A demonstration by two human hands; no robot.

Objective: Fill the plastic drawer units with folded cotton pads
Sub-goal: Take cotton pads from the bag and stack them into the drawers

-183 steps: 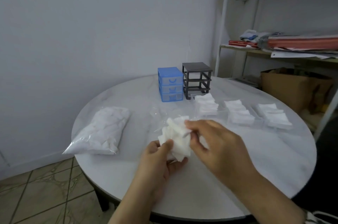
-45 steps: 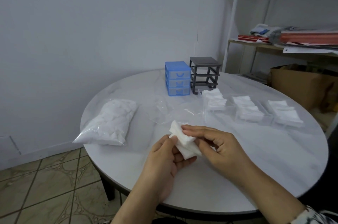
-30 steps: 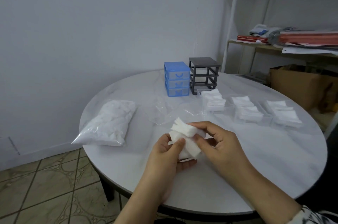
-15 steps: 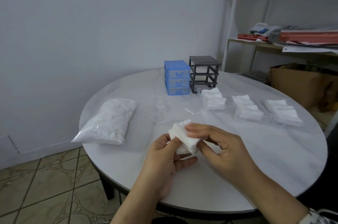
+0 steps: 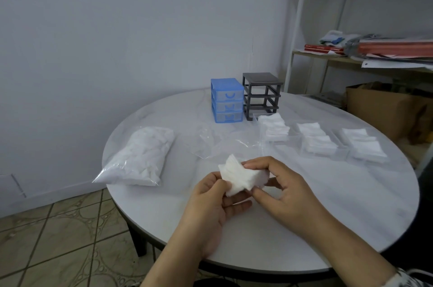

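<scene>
Both my hands, left hand (image 5: 210, 202) and right hand (image 5: 281, 188), pinch the cotton pads (image 5: 241, 175); I should square edges before creasing.

The small stack of cotton pads (image 5: 239, 175), fanned upright a second ago, has been turned flatter and is now pinched between the left hand (image 5: 210, 202) and the right hand (image 5: 283, 189), whose thumb has been moved beneath it.
</scene>
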